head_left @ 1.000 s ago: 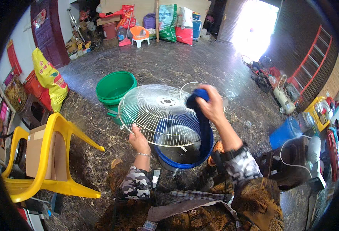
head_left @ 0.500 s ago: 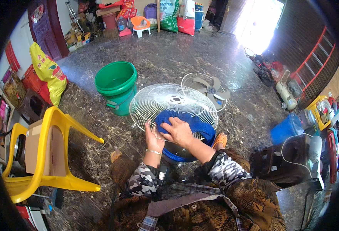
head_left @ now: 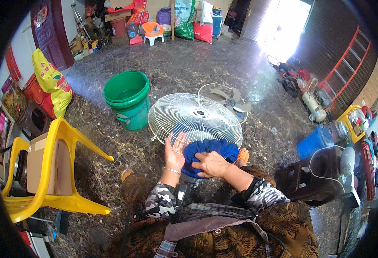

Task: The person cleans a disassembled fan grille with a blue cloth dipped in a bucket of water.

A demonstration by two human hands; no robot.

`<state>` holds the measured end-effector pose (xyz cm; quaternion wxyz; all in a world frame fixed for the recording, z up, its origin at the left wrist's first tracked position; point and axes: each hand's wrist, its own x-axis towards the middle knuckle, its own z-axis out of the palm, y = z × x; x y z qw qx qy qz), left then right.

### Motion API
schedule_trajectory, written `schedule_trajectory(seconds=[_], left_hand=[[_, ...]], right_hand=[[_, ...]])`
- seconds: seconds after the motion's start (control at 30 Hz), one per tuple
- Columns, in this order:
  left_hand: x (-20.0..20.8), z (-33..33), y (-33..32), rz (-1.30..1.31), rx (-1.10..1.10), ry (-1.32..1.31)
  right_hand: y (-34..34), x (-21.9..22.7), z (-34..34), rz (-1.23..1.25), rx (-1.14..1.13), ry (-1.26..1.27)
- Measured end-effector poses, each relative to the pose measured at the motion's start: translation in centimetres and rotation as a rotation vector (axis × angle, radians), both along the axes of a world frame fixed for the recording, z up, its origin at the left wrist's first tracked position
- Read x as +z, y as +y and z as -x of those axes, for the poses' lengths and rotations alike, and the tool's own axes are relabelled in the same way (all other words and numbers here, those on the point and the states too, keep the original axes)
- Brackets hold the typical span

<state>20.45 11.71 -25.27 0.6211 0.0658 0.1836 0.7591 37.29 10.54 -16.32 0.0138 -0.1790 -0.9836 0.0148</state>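
A round white wire fan guard (head_left: 184,107) tilts in front of me, its near rim by my left hand (head_left: 174,155). The fingers of that hand lie behind the wires and the thumb is at the rim, holding the guard. Bunched in my right hand (head_left: 212,164) is a dark blue cloth (head_left: 223,148), its fingers curled into the folds. The cloth lies at the near edge of the guard and hides most of a blue-rimmed basin below. Behind the guard, grey fan blades (head_left: 229,102) sit within another wire ring on the floor.
A green bucket (head_left: 126,101) stands left of the guard. A yellow plastic chair (head_left: 47,172) with a cardboard box (head_left: 38,159) is at my near left. To the right are a dark brown stool (head_left: 305,176), a blue bin (head_left: 313,142) and an air compressor (head_left: 313,101).
My right hand has drawn the blue cloth off the guard's face toward me, gathering it over the basin. My left hand stays at the rim, and more of the guard's wires show.
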Motion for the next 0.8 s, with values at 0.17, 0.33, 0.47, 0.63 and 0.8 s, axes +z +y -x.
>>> schedule_trajectory(seconds=[0.17,0.33,0.47,0.63,0.8], left_hand=[[-3.3,0.1,0.6,0.017,-0.090,0.021],[-4.7,-1.1,-0.8,-0.099,-0.180,-0.078],[0.2,-0.5,-3.1,0.110,-0.193,-0.167],[1.0,-0.2,-3.1,-0.060,-0.233,-0.035],[-1.4,-0.3,-1.4,-0.084,-0.209,-0.166]], right_hand=[[1.6,0.5,0.8,-0.006,-0.290,0.479],[3.5,-0.9,5.7,-0.228,-0.365,0.451],[-0.4,-4.8,4.7,-0.109,-0.190,0.399],[-1.2,-1.3,3.7,0.147,-0.336,0.232],[-2.2,-2.3,1.3,0.223,-0.395,0.099]])
